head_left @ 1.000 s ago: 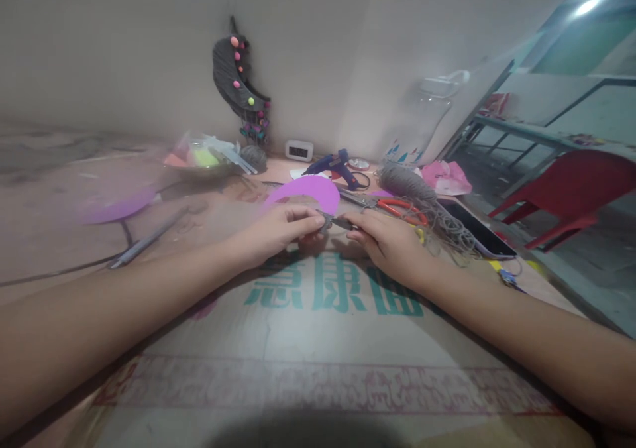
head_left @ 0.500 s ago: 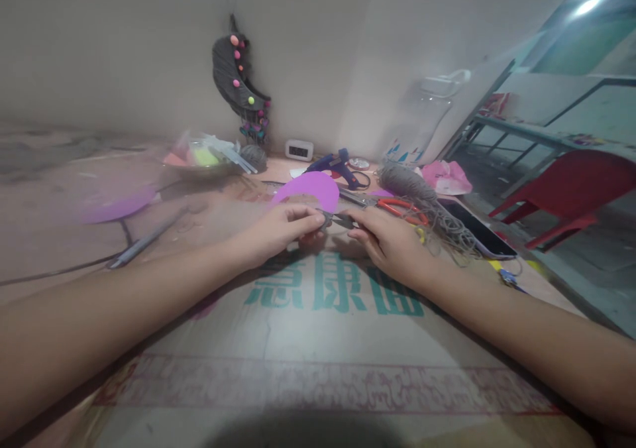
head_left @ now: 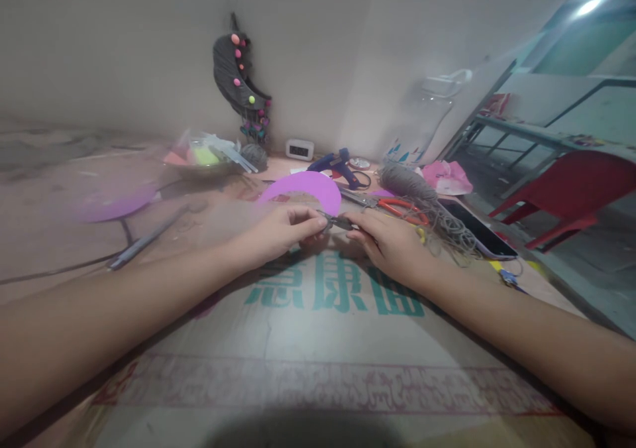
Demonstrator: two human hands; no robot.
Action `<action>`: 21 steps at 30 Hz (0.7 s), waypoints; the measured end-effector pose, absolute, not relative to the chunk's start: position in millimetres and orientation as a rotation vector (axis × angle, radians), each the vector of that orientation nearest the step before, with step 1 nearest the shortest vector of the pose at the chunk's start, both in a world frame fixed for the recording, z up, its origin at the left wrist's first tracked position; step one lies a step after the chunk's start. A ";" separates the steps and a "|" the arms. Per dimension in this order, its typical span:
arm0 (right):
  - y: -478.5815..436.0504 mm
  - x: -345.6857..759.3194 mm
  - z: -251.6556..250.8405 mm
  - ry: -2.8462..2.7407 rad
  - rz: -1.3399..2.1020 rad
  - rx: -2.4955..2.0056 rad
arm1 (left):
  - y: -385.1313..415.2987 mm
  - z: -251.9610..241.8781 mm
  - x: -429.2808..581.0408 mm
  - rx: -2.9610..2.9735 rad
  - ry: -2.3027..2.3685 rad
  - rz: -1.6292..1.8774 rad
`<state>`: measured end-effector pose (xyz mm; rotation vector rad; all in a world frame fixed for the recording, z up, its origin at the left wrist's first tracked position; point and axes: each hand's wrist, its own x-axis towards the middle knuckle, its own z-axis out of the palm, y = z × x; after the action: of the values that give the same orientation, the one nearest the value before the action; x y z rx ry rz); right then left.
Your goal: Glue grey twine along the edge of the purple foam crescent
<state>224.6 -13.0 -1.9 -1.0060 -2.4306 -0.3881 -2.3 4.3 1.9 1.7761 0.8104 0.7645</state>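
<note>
Above the cardboard my left hand (head_left: pixel 301 228) is closed, thumb against fingers, on a small bit of grey yarn (head_left: pixel 326 221). My right hand (head_left: pixel 385 236) is closed round a small dark pair of snips (head_left: pixel 342 223); their tips point left and meet the yarn at my left fingertips. Fingers hide most of both things. Just behind the fingertips a purple crescent (head_left: pixel 313 184) stands out, its right end close to the yarn; whether it is touched I cannot tell.
A printed cardboard sheet (head_left: pixel 318 338) lies under my hands. Behind are a blue glue gun (head_left: pixel 340 164), a small clock (head_left: pixel 299 150) and a bowl (head_left: pixel 199 165). Grey yarn (head_left: pixel 407 184), orange-handled pliers (head_left: pixel 405 209) and a phone (head_left: pixel 479 229) lie right; a yarn-wrapped crescent (head_left: pixel 226 70) hangs on the wall.
The dark blades, a little apart before, now look closed together at the yarn. The purple crescent has shifted slightly and shows more to the left. Both hands have barely moved.
</note>
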 end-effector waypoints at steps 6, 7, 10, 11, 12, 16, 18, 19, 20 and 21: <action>-13.4 224.7 -1.4 -2.443 -0.414 -0.993 | 4.3 2.6 -2.0 1.772 0.831 0.759; -13.3 224.9 -1.4 -2.447 -0.419 -0.993 | 4.3 2.8 -1.7 1.770 0.826 0.759; -13.1 225.3 -1.6 -2.453 -0.431 -0.979 | 4.3 3.0 -0.9 1.771 0.810 0.763; -13.1 225.3 -1.6 -2.453 -0.433 -0.974 | 4.3 2.9 -0.8 1.774 0.809 0.763; -13.1 225.1 -1.5 -2.449 -0.433 -0.974 | 4.2 2.8 -0.9 1.777 0.811 0.763; -13.8 224.5 -0.3 -2.418 -0.363 -0.985 | 3.7 3.0 -1.6 1.787 0.825 0.756; -14.3 224.8 0.3 -2.366 -0.295 -0.961 | 3.7 2.9 -2.0 1.792 0.834 0.754; -14.5 225.1 0.5 -2.344 -0.272 -0.943 | 3.8 2.7 -2.2 1.793 0.833 0.756; -14.5 225.3 0.6 -2.329 -0.259 -0.927 | 4.1 2.3 -2.3 1.791 0.830 0.760; -14.4 225.5 0.5 -2.326 -0.256 -0.918 | 4.5 1.7 -2.4 1.786 0.826 0.767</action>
<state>225.5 -14.4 0.5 -0.9176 -2.3256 -0.2561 -2.4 4.5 1.7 1.7856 0.8261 0.7665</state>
